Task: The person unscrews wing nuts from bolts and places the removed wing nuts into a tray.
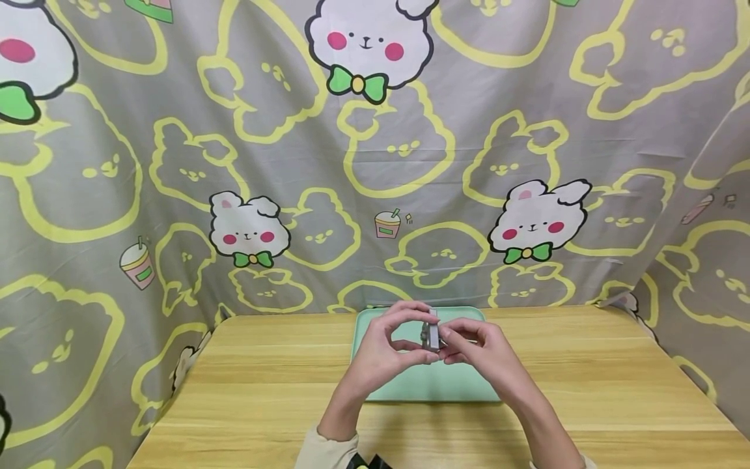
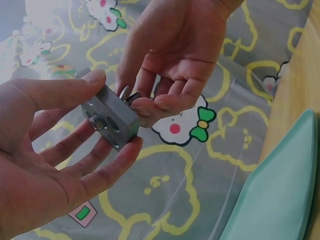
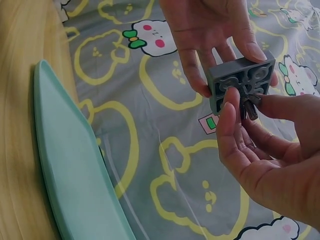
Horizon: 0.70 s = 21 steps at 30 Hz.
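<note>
Between both hands, above the tray, is a small grey rectangular block [image 1: 433, 333] with round holes on one face [image 2: 111, 119] and a ribbed, hollow back [image 3: 234, 70]. My left hand [image 1: 377, 345] grips it by its edges, thumb on one side and fingers on the other. A threaded bolt [image 3: 251, 112] sticks out of the hollow back; its round head [image 2: 99, 121] sits on the holed face. My right hand [image 1: 483, 345] pinches what looks like a metal wing nut [image 3: 253, 99] on the bolt. Fingertips partly cover the nut.
A pale green tray [image 1: 433, 387] lies on the wooden table [image 1: 269, 384] under the hands. Behind and at the sides of the table hangs a grey curtain [image 1: 363, 260] with cartoon rabbits and yellow outlines.
</note>
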Each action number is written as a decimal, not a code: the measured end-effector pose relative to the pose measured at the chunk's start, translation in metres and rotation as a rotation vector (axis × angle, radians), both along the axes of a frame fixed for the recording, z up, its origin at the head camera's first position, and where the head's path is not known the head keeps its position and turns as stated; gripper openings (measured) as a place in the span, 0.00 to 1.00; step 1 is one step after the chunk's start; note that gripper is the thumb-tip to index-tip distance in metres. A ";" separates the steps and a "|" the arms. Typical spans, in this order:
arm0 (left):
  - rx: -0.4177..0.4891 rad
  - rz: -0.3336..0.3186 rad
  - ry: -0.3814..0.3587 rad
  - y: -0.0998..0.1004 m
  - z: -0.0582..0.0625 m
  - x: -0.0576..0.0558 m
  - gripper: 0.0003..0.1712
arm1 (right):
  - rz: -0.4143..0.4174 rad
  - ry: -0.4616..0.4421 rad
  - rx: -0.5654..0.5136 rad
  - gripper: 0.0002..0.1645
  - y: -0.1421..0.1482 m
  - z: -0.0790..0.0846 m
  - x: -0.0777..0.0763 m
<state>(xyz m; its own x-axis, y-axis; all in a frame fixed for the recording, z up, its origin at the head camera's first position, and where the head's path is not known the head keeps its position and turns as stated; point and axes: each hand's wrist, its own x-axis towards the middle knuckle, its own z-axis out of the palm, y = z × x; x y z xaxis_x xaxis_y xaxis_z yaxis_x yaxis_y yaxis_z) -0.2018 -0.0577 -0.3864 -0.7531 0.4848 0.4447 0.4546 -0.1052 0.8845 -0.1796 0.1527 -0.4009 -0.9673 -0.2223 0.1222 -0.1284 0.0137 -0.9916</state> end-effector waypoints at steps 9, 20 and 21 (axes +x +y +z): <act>-0.003 0.004 0.004 -0.001 -0.001 -0.001 0.27 | -0.040 0.029 -0.012 0.21 -0.001 0.001 0.002; 0.009 0.002 -0.010 -0.003 -0.002 -0.002 0.27 | -0.067 0.120 0.064 0.14 -0.003 -0.001 0.002; 0.008 0.003 -0.011 -0.002 -0.002 -0.002 0.27 | -0.072 0.137 0.076 0.13 -0.003 -0.001 0.002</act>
<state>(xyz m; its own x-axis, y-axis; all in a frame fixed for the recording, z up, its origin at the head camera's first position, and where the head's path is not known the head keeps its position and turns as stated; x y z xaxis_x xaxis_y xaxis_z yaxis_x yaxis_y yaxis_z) -0.2042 -0.0601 -0.3884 -0.7592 0.4791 0.4406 0.4453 -0.1114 0.8884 -0.1777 0.1493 -0.4020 -0.9566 -0.1664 0.2393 -0.2580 0.1018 -0.9608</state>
